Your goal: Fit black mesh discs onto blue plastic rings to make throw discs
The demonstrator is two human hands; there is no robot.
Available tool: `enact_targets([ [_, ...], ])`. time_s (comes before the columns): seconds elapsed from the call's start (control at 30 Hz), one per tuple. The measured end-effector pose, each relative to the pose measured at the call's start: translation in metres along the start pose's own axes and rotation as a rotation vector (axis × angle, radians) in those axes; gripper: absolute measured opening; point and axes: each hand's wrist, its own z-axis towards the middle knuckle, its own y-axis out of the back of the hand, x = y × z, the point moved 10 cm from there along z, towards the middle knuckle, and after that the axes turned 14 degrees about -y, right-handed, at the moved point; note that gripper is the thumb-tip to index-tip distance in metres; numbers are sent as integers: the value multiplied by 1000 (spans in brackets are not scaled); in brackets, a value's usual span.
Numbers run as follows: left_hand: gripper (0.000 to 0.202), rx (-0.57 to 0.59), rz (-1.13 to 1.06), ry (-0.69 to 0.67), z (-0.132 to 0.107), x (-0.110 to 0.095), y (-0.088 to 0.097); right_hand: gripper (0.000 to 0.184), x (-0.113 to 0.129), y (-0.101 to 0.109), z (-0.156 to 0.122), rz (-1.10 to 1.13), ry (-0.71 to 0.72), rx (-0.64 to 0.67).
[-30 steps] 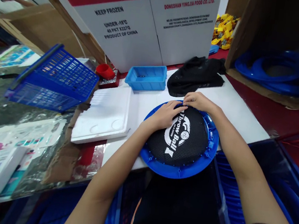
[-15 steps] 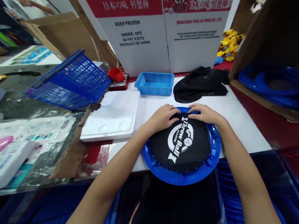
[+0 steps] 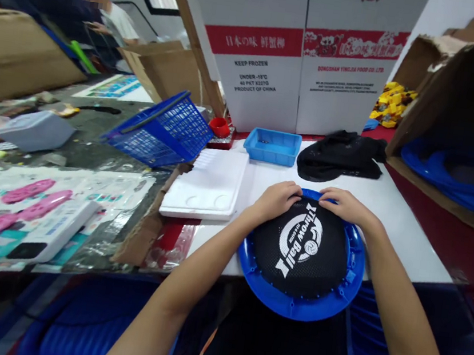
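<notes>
A blue plastic ring (image 3: 264, 289) lies at the near edge of the white work surface, overhanging my lap. Across it is a round black mesh net (image 3: 332, 261) printed "Throw Ball" in white, with small pegs along the ring's near side. At the far left of the rim, my left hand (image 3: 278, 200) is closed, its fingers pinching the net's edge. Just right of it my right hand (image 3: 346, 205) is curled over the far rim, its fingertips closed on the same edge. The fingers partly hide the net's far edge.
Behind the ring are a light-blue tray (image 3: 271, 154) and a pile of black mesh (image 3: 343, 159). White foam (image 3: 205, 188), a blue basket (image 3: 163, 128) and a red cup (image 3: 219, 126) stand left. An open carton (image 3: 445, 99) holds blue rings (image 3: 449, 175). A person (image 3: 120, 22) is far left.
The camera view has swung left, so everything appears shifted right and slightly down. Both hands stay at the ring's far rim, their fingers drawn in closer on the net's edge.
</notes>
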Motion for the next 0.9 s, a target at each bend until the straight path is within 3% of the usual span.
enact_targets([
  [0.23,21,-44,-86,6,1,4,0,38,14,-5,15,5,-34,121],
  [0.43,20,-15,-130,-3,-2,11,-3,22,36,-25,45,-77,-6,316],
  [0.67,27,122,-151,-33,-9,18,-6,25,35,-32,37,48,16,203],
  [0.9,19,79,-90,12,-10,26,-5,27,32,-27,33,104,-58,137],
])
